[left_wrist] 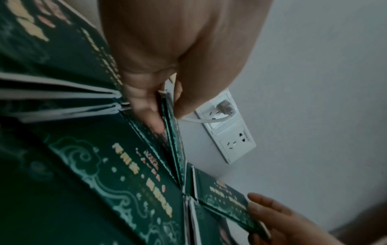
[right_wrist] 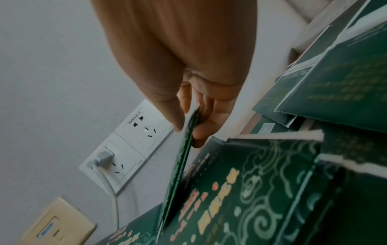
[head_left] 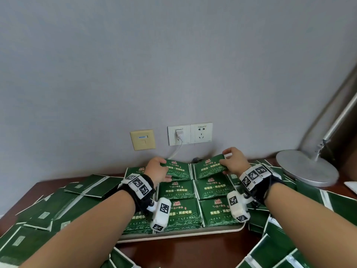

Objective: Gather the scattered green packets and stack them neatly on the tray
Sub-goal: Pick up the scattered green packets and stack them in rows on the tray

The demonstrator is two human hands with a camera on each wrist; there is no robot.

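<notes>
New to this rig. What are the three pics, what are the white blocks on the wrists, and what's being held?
No robot here: a person works with bare hands. The big picture comes from a head camera looking down at the desk. The other two come from cameras strapped to each wrist, the white blocks with black-and-white markers, looking along the fingers.

On the brown table sits a tray holding green packets in two columns of stacks. Many loose packets lie scattered around it. A lamp base stands at the right, wall sockets behind.

The left hand pinches the far-left packet on the tray; the right hand pinches the far-right packet, its outer edge lifted.
</notes>
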